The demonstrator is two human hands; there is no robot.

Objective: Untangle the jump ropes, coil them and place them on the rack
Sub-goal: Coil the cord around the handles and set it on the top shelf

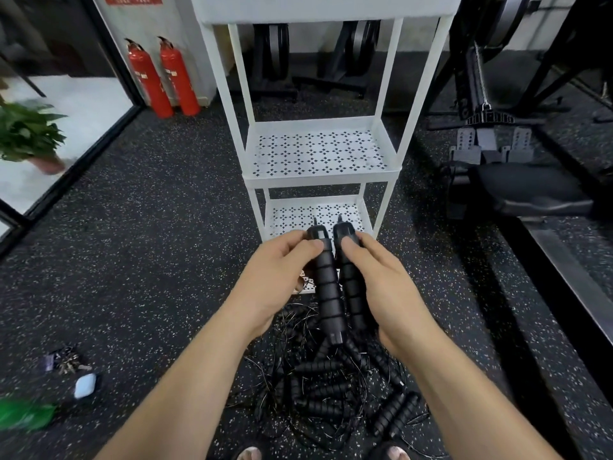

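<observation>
Standing on black rubber flooring [149, 260] speckled with pale flecks, facing a white three-tier rack [318, 151] with perforated shelves. Gripping one ribbed black jump-rope handle in each hand, the two side by side and nearly touching, raised in front of the rack's lowest shelf. Left hand [275, 280] curled round the left handle [326, 287], thumb pressed just below its cap. Right hand [381, 277] wrapped round the right handle [352, 287] likewise, thumb on top. Under the hands, on the floor just before the rack, a tangled pile of jump ropes [335, 393], black handles and thin cords knotted together. Far left, two red fire extinguishers [164, 78] against a wall, next to a dark-framed glass partition [96, 144] and a potted green plant [30, 131]. On the right, a black rowing machine [517, 190]. Lower left on the floor, a bunch of keys [66, 358], a small pale case [85, 385] and a blurred green object [23, 415]. Bare toes [248, 453] at the bottom edge.
</observation>
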